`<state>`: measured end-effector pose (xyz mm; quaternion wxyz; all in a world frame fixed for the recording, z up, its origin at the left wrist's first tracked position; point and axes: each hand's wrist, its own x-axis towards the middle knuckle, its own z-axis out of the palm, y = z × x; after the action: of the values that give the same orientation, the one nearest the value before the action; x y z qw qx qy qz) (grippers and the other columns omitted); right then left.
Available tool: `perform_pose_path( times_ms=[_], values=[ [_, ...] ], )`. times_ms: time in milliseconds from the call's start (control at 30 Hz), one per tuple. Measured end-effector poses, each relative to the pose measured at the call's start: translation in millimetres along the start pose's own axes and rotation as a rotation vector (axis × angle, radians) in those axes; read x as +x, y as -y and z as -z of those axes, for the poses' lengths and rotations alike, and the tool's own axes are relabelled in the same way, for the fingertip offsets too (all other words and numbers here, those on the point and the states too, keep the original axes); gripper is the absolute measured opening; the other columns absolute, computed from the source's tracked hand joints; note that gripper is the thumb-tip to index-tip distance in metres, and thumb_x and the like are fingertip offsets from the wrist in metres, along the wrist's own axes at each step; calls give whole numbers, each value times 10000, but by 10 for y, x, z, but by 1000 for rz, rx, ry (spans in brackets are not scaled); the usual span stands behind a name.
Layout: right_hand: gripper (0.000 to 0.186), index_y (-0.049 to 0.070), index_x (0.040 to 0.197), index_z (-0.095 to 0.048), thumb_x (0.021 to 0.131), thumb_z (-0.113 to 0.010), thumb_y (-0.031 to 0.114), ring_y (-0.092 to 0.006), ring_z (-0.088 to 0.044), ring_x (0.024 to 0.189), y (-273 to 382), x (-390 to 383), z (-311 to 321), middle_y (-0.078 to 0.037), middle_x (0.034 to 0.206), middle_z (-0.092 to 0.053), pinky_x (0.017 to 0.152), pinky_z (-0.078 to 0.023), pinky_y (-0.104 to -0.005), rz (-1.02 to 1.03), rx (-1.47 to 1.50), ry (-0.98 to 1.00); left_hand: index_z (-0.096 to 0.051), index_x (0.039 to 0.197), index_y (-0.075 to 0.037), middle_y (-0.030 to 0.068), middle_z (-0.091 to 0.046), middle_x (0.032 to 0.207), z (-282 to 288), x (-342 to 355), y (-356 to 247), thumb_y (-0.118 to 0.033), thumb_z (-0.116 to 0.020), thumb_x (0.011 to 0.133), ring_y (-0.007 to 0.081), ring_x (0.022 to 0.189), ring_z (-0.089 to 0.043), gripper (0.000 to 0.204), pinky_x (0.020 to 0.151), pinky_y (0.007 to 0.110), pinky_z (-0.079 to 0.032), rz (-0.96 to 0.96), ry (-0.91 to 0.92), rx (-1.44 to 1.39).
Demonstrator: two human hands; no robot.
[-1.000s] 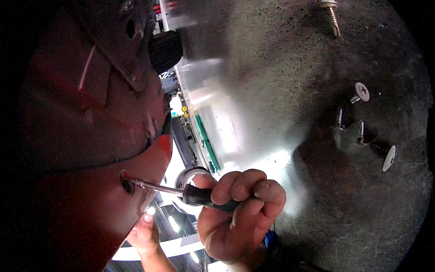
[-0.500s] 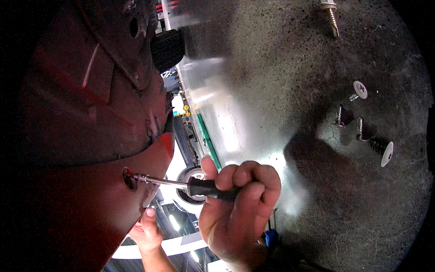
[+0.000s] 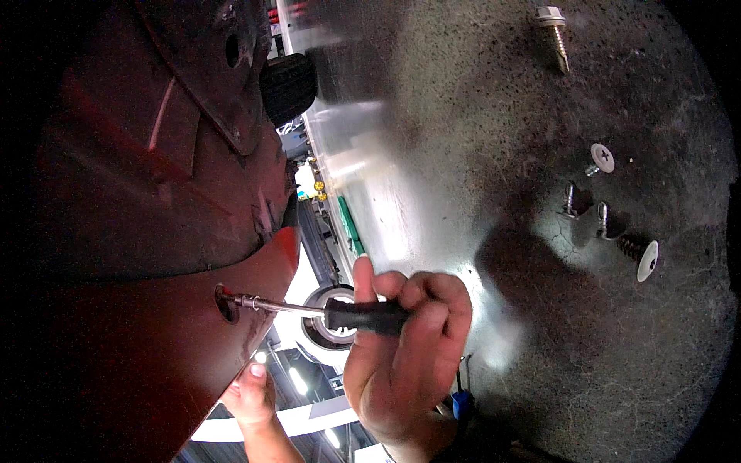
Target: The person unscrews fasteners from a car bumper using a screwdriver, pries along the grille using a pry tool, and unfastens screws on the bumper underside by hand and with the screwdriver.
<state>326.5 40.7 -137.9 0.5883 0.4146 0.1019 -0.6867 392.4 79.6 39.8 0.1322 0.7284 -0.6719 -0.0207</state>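
A red body panel (image 3: 147, 355) with a dark liner (image 3: 116, 216) fills the left side. My right hand (image 3: 409, 363) is closed around the black handle of a nut driver (image 3: 363, 315), its index finger sticking up beside the handle. The driver's silver shaft points left, and its socket end sits in a round hole (image 3: 225, 302) in the panel. What the socket meets inside the hole is hard to make out. Lower left, my left hand (image 3: 251, 393) grips the panel's edge, thumb showing and the other fingers hidden behind it.
On the grey concrete floor (image 3: 478, 139) at right lie a hex-head screw (image 3: 554, 38), a flat-head screw (image 3: 602, 158), a black-threaded screw (image 3: 648, 261) and other small screws (image 3: 603, 220). A blue-handled tool (image 3: 461, 404) lies by my right wrist. A tire (image 3: 287, 89) stands beyond.
The fingers of my right hand have shifted on the driver's handle, baring more of it. The socket stays at the hole. The whole view has moved slightly; my left hand keeps its place.
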Motion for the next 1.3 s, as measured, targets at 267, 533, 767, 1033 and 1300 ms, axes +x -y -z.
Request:
perform_pose_path(
  times_ms=[267,533,767,1033,1300],
  values=[
    [213,90,1298,-348,1134,-340,225,-165,-611,1001,144,-35,-72,-99,1103,-467,1190,-432,-529,127,-134,93,-433,1464,51,210,-512,1475,97,-6,163,-343,-720,903,329,1343,-501,743,1174,493,-316,-58,-83,116],
    [141,-39,1079,-472,1022,-375,45,-286,-703,858,91,-34,-96,-235,988,-637,931,-601,-472,299,-91,54,-381,1507,48,181,-493,1484,229,-26,98,-384,-742,855,324,1369,-466,861,1179,478,-307,-21,-65,118],
    [329,-47,1291,-445,1139,-343,227,-230,-735,833,-129,-92,18,-227,1003,-714,830,-634,-360,-72,-185,-115,-339,1545,6,187,-454,1502,-122,107,-40,-436,-774,803,337,1344,-467,967,1162,505,-303,-80,-200,132],
    [276,-35,1034,-584,1076,-558,237,-88,-519,521,-223,-94,347,-41,682,-574,484,-412,-244,-5,-478,0,-354,1538,-13,175,-477,1466,-105,76,-32,-432,-787,794,330,1325,-474,957,1145,491,-317,7,-191,70],
    [427,-1,1195,-465,1017,-673,326,-161,-633,810,-298,-11,263,-134,982,-594,690,-515,-223,253,-190,69,-409,1497,21,198,-493,1477,-55,105,13,-426,-763,830,338,1341,-480,877,1166,498,-307,-36,-139,102]
  ],
)
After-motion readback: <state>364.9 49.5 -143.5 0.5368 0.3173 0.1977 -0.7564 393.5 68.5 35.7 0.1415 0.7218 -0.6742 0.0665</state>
